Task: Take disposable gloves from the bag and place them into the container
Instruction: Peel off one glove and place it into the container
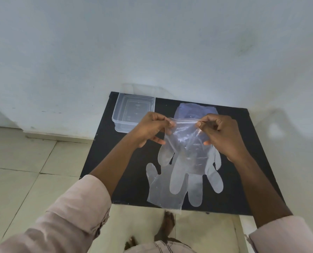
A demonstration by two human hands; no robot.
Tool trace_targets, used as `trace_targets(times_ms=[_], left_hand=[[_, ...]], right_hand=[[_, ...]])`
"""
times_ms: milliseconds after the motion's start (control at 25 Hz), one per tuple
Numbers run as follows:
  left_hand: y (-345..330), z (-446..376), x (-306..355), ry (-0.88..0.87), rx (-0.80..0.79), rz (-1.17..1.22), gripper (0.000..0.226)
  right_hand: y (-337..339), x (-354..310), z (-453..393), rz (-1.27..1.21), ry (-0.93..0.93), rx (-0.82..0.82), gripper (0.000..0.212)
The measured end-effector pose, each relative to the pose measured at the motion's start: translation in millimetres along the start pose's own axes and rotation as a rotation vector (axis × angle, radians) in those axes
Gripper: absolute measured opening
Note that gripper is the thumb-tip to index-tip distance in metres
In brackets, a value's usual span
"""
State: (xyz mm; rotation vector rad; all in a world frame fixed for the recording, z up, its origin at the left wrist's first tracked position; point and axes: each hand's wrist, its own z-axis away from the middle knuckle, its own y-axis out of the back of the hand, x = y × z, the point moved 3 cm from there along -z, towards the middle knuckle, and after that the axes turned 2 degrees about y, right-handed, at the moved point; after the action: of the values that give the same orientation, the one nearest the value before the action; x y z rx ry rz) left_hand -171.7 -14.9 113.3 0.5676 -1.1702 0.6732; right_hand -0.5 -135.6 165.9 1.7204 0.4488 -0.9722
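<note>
A clear zip bag (185, 141) hangs above the black table (252, 143), stretched by its top strip between my hands. My left hand (150, 127) pinches the strip's left end and my right hand (223, 132) pinches its right end. Clear disposable gloves lie flat on the table below: one (195, 181) with fingers pointing toward me, another (163, 190) overlapping it at the front left edge. A third clear sheet (195, 109) shows behind the bag. The clear rectangular container (133, 112) stands at the table's back left corner, nothing visible inside.
The table stands against a pale wall (152, 42). Beige floor tiles (24, 161) lie to the left and in front. My bare foot (167, 227) shows below the table's front edge. The front-left glove overhangs that edge slightly.
</note>
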Motion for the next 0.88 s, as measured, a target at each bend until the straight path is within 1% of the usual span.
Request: trace_targets(times_ms=[120, 360, 440, 600, 760, 880], left_hand=[[-5, -2, -5, -0.005, -0.029, 0.021, 0.017], [-22, -2, -17, -0.025, -0.131, 0.093, 0.018], [-27, -2, -21, -0.027, -0.136, 0.092, 0.023], [-32, -2, -24, -0.062, -0.141, 0.12, 0.022], [-34, 4, -18, -0.096, -0.118, 0.122, 0.011], [-30, 8, -16, -0.115, -0.082, 0.145, 0.007]], right_hand=[[1, 4, 0, -0.027, -0.03, 0.013, 0.016], [4, 9, 3, -0.169, -0.1, 0.026, 0.016], [5, 7, 5, -0.196, -0.105, 0.038, 0.016], [8, 4, 9, -0.229, -0.104, 0.051, 0.015], [8, 0, 14, -0.221, -0.106, 0.062, 0.015], [8, -3, 19, -0.226, -0.128, 0.078, 0.014]])
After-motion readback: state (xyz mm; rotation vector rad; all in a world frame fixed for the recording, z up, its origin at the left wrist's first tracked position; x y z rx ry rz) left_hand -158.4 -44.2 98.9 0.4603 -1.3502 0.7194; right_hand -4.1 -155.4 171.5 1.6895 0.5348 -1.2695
